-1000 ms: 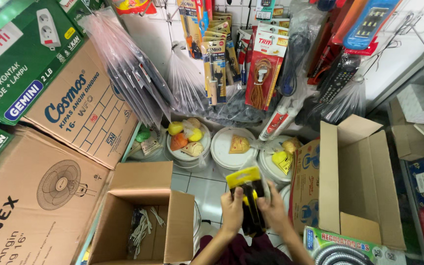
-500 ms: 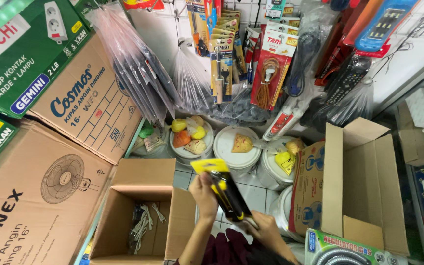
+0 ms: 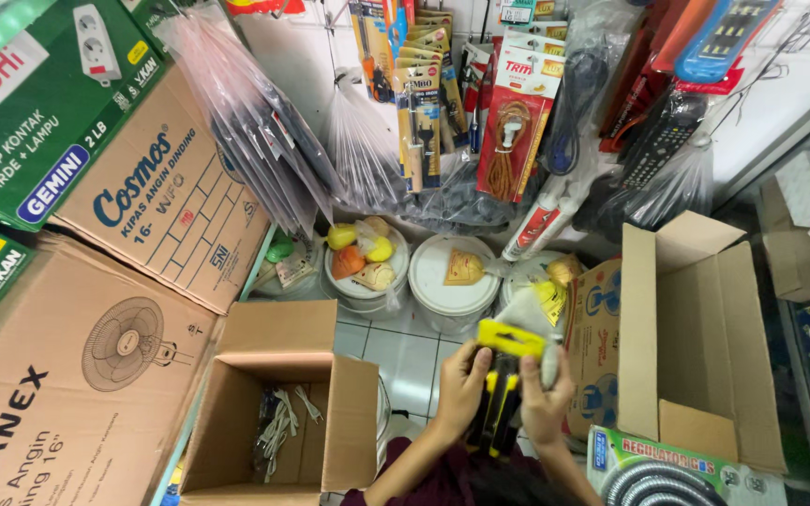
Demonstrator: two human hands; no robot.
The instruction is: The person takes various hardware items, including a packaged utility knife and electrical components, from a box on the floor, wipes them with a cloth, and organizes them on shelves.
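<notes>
Both hands hold one packaged item (image 3: 503,375), a black object on a card with a yellow top, low in the middle of the head view. My left hand (image 3: 462,382) grips its left side and my right hand (image 3: 541,398) grips its right side. The pack is held upright over the tiled floor, between an open cardboard box (image 3: 278,412) on the left and a taller open cardboard box (image 3: 696,347) on the right. The left box holds several white cable pieces (image 3: 278,426).
Stacked fan cartons (image 3: 96,375) and green socket boxes (image 3: 39,103) fill the left. White buckets (image 3: 452,281) with small yellow and orange items stand ahead. Hanging carded tools, cables and plastic bags (image 3: 442,112) cover the wall. A boxed gas hose (image 3: 677,473) lies at bottom right.
The pack was held by both hands, then lifted higher and leftward by the left hand, and now is back lower with both hands on it.
</notes>
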